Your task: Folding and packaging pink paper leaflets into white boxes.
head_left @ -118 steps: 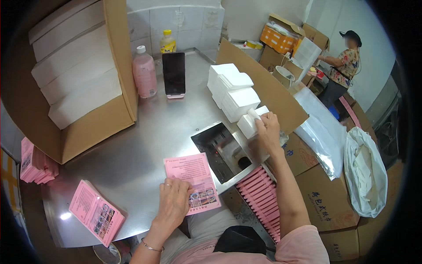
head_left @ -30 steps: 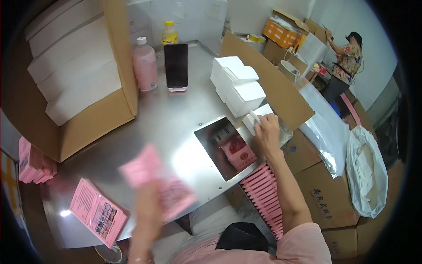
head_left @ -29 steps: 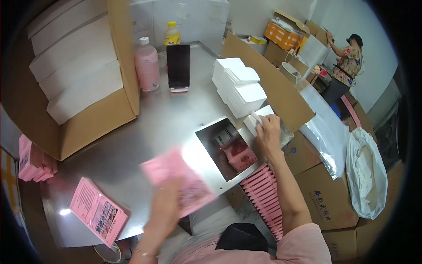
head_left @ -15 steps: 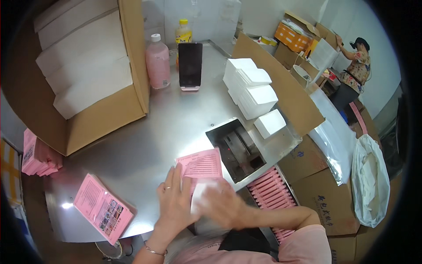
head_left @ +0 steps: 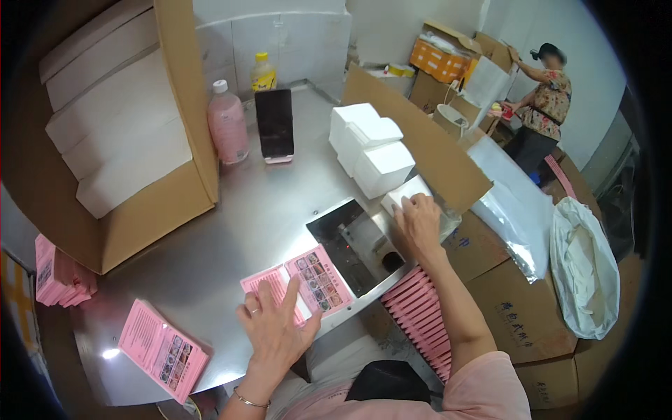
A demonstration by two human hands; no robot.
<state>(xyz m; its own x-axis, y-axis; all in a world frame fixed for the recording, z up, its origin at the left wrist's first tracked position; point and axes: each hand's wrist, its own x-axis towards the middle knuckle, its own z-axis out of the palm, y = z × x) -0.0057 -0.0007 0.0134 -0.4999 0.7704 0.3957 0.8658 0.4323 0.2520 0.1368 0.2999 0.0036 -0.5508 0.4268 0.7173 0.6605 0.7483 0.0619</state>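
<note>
A pink printed paper sleeve [head_left: 318,283] lies on the metal tabletop beside the dark rectangular opening, with a strip of white showing along its middle. My left hand [head_left: 276,325] rests on its left half, fingers spread flat and a ring on one of them. Farther right, my right hand [head_left: 421,222] reaches past the opening, its curled fingers gripping the small stack of white paper napkins [head_left: 406,190] at the table's right edge. Part of that stack is hidden under the fingers. Taller white napkin stacks [head_left: 371,150] stand just behind it.
A pile of pink sleeves [head_left: 162,350] lies front left. A large carton [head_left: 157,192] of white stacks, a pink bottle [head_left: 228,126], a yellow bottle [head_left: 263,73] and a phone [head_left: 274,126] stand behind. Pink packs [head_left: 420,315] fill a box below right. Another person [head_left: 542,105] stands far right.
My right hand has moved from the pink sleeve, right and away, onto the small napkin stack. The sleeve now lies spread with its picture side showing. My left hand stays on it.
</note>
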